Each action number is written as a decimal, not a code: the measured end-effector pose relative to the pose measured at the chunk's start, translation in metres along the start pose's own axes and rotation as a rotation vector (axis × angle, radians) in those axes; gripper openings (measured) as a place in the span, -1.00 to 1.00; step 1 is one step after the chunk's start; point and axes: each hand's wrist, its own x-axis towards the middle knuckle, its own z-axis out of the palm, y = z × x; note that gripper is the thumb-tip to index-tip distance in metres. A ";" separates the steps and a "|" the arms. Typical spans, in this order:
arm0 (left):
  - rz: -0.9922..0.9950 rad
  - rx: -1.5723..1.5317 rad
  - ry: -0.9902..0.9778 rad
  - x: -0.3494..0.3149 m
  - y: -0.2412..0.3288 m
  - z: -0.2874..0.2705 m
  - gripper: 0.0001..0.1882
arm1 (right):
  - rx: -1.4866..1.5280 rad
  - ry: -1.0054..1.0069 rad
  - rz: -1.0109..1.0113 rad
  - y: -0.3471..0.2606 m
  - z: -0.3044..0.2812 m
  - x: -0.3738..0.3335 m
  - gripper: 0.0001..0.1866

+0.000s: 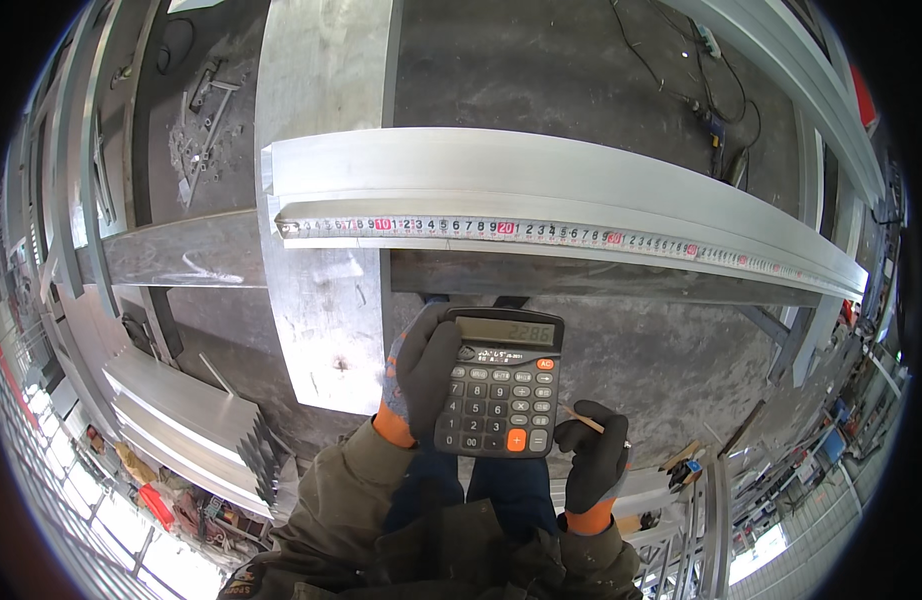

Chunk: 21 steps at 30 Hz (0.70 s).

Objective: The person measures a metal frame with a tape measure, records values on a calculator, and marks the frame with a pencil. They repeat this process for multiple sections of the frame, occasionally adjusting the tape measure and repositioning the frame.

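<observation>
Gripping calculator [526,378] by its left edge with left hand [426,362], screen [501,331] up, presumably for reading. Right hand [595,460] just beside, closed on thin stick [583,419], likely for marking. Tape measure [451,228] lies along metal profile [521,165], probably for measuring.

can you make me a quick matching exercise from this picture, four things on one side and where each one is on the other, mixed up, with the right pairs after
Things
1. calculator
2. tape measure
3. thin stick
4. stacked metal lengths

Places
A. in the gloved right hand
B. at the lower left of the picture
C. stretched along a long pale metal bar
D. in the gloved left hand

Right pairs: 1-D, 2-C, 3-A, 4-B
</observation>
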 end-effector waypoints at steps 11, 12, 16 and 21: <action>0.054 0.062 0.000 0.000 0.002 0.002 -0.67 | 0.026 0.129 0.019 -0.001 0.008 0.008 -0.70; 0.081 0.149 0.005 0.002 -0.002 0.004 -0.68 | -0.004 0.142 0.038 -0.002 0.005 0.006 -0.70; 0.079 0.101 0.041 0.004 -0.010 0.003 -0.73 | 0.049 0.155 0.003 0.005 0.003 0.009 -0.62; 0.005 -0.027 -0.024 0.003 -0.009 -0.001 -0.72 | 0.089 0.084 -0.061 0.016 0.001 0.015 -0.56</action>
